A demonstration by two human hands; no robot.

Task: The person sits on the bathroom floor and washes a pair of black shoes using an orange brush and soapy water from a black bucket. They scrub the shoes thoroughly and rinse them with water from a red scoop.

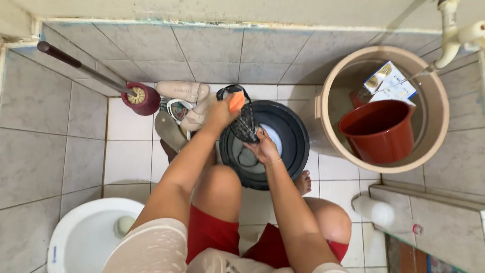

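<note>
Over round black basin [295, 146], hands [220, 114] [262, 149] scrub mesh shoe [246, 124].

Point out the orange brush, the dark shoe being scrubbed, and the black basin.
orange brush [236, 101], head view, on its orange back above the left hand's fingers.
dark shoe [246, 127], head view, on its mesh upper.
black basin [295, 141], head view, on the right side of its rim.

Both hands [242, 129] forward, fingers closed, knees bent.
</note>
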